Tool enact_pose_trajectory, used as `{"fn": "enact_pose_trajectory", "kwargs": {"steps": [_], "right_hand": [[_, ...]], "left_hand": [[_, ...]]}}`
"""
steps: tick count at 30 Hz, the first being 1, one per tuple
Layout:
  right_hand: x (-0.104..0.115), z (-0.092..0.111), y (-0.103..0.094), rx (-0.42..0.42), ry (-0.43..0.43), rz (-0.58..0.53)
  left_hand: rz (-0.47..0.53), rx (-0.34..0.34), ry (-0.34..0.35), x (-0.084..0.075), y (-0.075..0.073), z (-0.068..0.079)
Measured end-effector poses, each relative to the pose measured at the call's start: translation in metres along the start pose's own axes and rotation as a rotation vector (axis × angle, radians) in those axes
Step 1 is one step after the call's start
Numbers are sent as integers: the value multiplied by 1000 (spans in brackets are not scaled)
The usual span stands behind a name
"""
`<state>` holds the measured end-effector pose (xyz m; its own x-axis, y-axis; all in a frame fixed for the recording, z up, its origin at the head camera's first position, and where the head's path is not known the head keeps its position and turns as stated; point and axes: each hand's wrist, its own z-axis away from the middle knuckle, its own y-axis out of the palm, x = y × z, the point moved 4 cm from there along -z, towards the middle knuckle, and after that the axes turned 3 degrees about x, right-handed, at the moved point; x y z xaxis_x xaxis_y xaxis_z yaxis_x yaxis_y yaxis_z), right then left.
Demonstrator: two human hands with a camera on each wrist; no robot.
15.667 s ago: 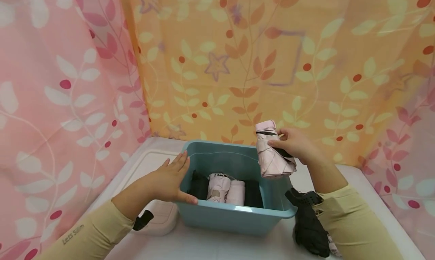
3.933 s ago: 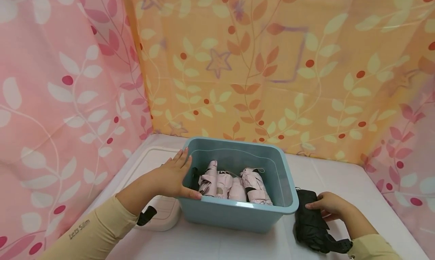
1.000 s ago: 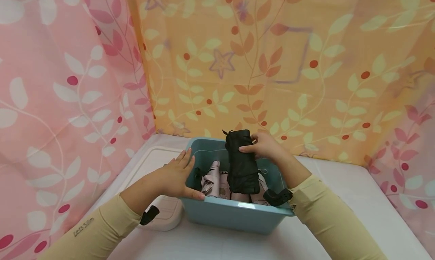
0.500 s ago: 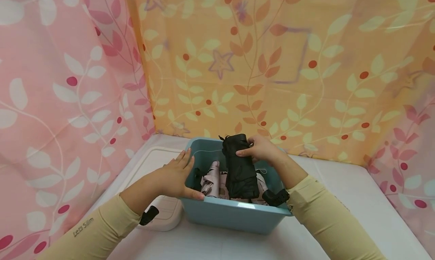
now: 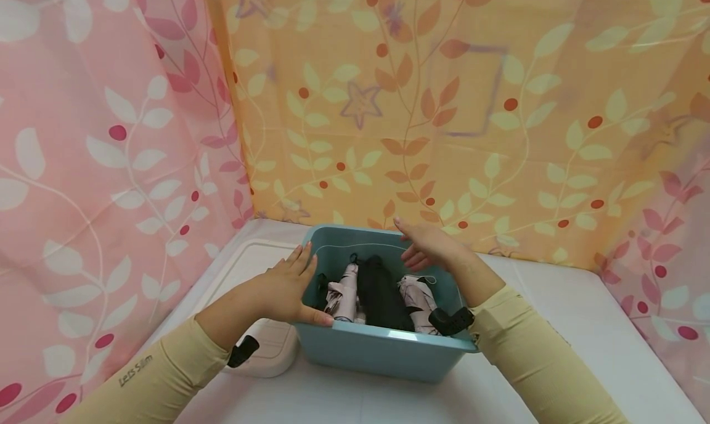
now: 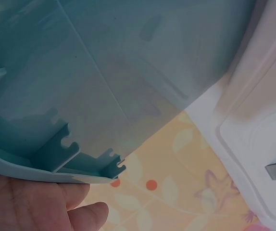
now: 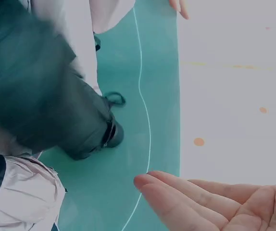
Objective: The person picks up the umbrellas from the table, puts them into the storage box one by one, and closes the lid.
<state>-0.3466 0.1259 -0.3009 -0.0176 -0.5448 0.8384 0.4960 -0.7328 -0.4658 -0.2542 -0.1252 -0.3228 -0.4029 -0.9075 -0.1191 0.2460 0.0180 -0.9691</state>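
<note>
A blue plastic bin (image 5: 383, 356) holds several folded umbrellas. A black folded umbrella (image 5: 381, 294) lies on top, between a pink folded umbrella (image 5: 347, 291) to its left and another pale pink umbrella (image 5: 417, 294) to its right. My left hand (image 5: 280, 291) rests on the bin's left rim, fingers spread and thumb along the front edge. Over the bin's back right part is my right hand (image 5: 429, 245), holding nothing, its fingers extended. In the right wrist view the black umbrella (image 7: 80, 110) is blurred and apart from my fingers (image 7: 186, 202). Lower umbrellas are mostly hidden.
A white lid (image 5: 252, 260) lies on the white-covered table (image 5: 543, 338), left of the bin and partly under my left arm. A yellow patterned cloth (image 5: 388, 134) hangs behind, a pink one (image 5: 111, 165) at the left. Black straps (image 5: 452, 320) sit at my wrists.
My right hand took the black umbrella from the table right of the bin, carried it over and let it go inside. Earlier it held a pink umbrella. My left hand stays on the rim.
</note>
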Motion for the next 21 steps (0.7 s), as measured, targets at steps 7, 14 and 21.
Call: {"fn": "enact_pose_trajectory", "kwargs": {"steps": [7, 14, 21], "right_hand": [[0, 3, -2, 30, -4, -16], [1, 4, -2, 60, -8, -20], [3, 9, -8, 73, -22, -26]], "left_hand": [[-15, -10, 4, 1, 2, -2], [-5, -10, 5, 2, 2, -1], [-10, -13, 9, 0, 1, 0]]}}
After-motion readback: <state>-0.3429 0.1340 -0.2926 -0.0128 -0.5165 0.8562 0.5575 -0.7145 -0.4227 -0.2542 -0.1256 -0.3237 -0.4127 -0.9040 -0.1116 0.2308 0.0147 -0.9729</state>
